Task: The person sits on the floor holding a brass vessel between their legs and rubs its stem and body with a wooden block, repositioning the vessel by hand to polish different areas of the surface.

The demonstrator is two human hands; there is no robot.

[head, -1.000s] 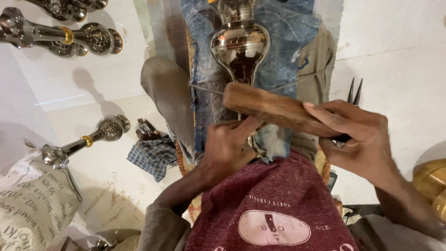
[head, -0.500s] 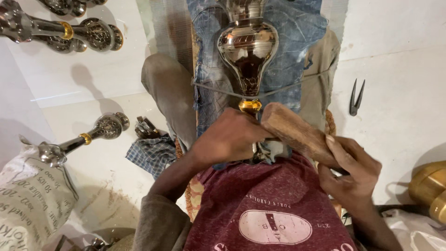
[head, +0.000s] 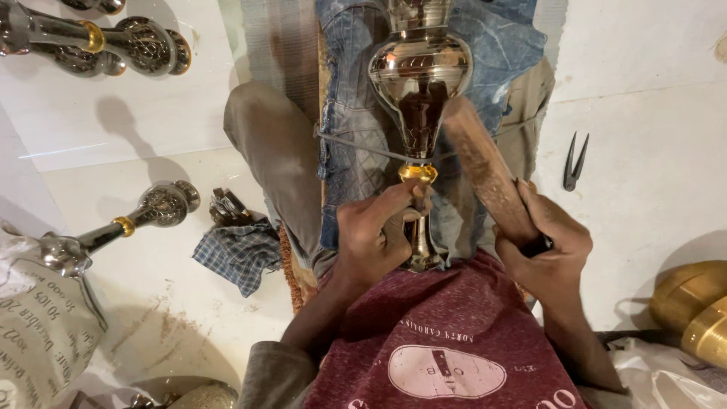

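Dead centre, the polished metal vase (head: 419, 91) lies along the person's lap, its bulbous body up at twelve o'clock and its slim stem running down toward six, a gold band (head: 418, 173) ringing the neck where body meets stem. The left hand (head: 375, 238) is clamped around that stem just below the gold band, fingers wrapped tight. At about three o'clock from it, the right hand (head: 547, 250) is clenched on the lower end of a wooden mallet (head: 485, 170), and the mallet's upper end sits right against the vase's body on its right side; whether it actually touches there is hard to tell. Under the vase, blue denim cloth (head: 356, 113) covers the legs, with a thin cord (head: 363, 148) stretched across it. At six o'clock, a maroon shirt (head: 447, 341) fills the foreground. Out at three o'clock on the white floor (head: 644, 98), a small two-pronged metal tool (head: 574, 163) lies well apart. At nine o'clock sits a checked rag (head: 238, 254), with another silver vase (head: 113, 227) lying beyond it. More silver pieces (head: 113, 45) lie at ten o'clock, a brass vessel (head: 693, 307) at four o'clock, and a printed sack (head: 42, 333) at eight
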